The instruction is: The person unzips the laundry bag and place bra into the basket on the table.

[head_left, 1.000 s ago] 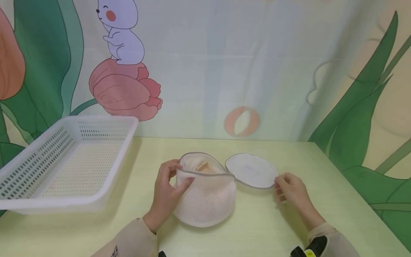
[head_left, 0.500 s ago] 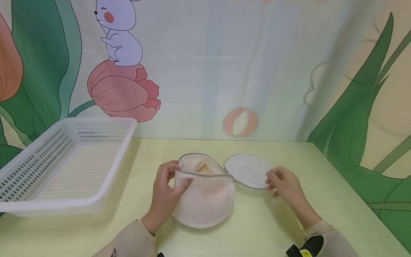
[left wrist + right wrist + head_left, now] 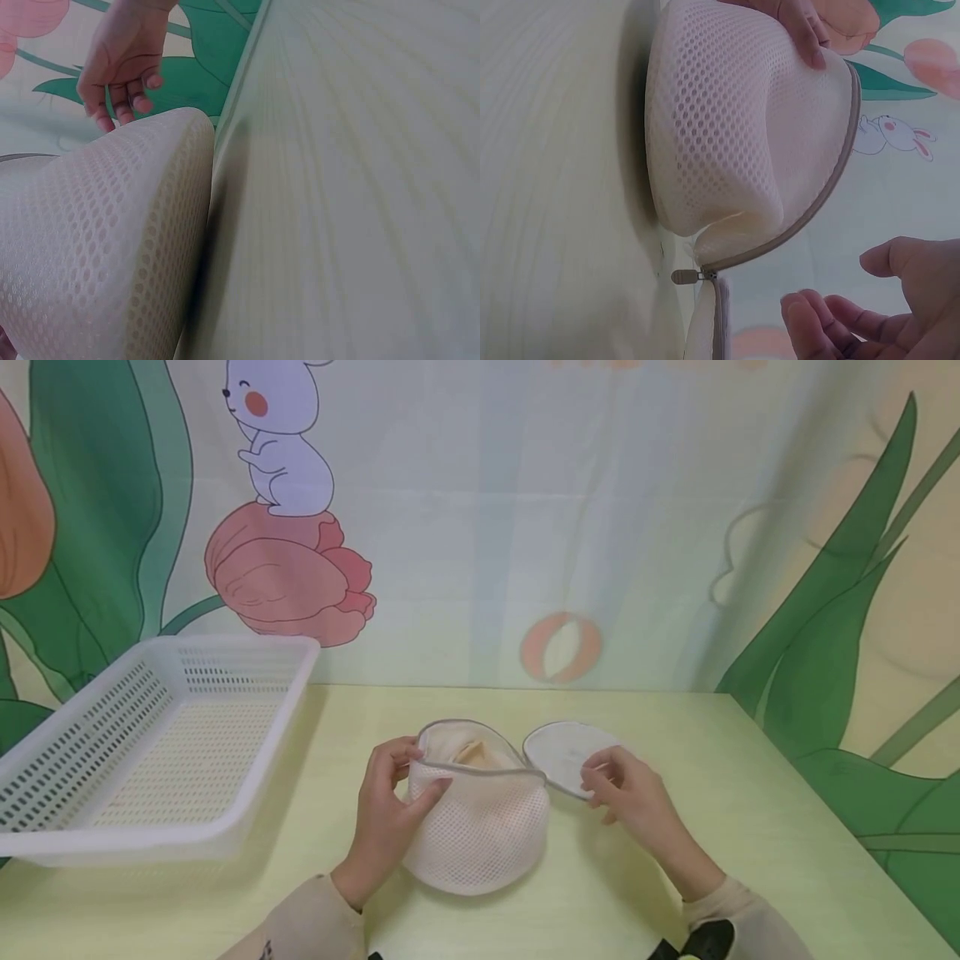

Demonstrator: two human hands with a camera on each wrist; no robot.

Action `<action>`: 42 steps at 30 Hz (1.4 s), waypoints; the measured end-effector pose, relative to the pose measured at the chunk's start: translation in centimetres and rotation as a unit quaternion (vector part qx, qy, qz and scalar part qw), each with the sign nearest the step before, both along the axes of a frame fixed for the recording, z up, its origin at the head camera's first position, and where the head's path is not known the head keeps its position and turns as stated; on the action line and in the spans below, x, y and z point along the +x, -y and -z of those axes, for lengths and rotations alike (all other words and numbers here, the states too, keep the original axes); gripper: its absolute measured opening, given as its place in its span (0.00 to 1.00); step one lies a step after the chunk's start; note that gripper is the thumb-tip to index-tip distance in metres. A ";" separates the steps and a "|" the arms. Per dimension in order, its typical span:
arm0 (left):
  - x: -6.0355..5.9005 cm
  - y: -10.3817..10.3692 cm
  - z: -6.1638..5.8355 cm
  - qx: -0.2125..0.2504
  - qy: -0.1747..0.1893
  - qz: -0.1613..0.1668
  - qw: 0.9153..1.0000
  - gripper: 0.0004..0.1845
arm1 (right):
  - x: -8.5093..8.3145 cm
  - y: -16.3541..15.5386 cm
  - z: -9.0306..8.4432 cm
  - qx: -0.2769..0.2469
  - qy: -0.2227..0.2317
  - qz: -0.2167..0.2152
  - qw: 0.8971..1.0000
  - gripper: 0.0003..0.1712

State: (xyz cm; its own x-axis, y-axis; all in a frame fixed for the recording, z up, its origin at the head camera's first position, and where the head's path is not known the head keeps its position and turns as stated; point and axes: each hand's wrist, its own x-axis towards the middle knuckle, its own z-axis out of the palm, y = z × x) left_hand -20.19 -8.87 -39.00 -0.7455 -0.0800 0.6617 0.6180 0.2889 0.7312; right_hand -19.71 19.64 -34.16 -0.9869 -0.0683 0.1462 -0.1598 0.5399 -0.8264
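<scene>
Right hand [image 3: 626, 793] has shifted left, fingers loosely curled over the open lid flap [image 3: 558, 752]. Left hand [image 3: 390, 802] grips the mesh laundry pouch [image 3: 476, 835] mid-table. Steady the rim; find the zipper pull [image 3: 684, 277].

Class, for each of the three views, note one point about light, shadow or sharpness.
Head view: even, soft light, mesh bag sharp. Left wrist view: bag's mesh close and soft-focused, dark shadow beside it on the table. Right wrist view: right hand dim and blurred, zipper pull clear.
</scene>
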 end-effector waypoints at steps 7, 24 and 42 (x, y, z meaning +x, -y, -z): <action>0.1 0.0 -0.2 0.001 -0.010 0.001 1.000 0.21 | 0.1 1.6 0.1 0.017 -0.001 -0.019 1.000 0.14; 0.1 -0.1 0.0 -0.008 -0.005 -0.006 1.000 0.21 | -0.1 4.1 1.4 0.134 -0.060 -0.010 0.989 0.15; 0.1 0.0 0.0 -0.023 -0.018 -0.003 1.000 0.23 | -0.3 4.5 3.1 0.086 -0.091 -0.012 0.992 0.13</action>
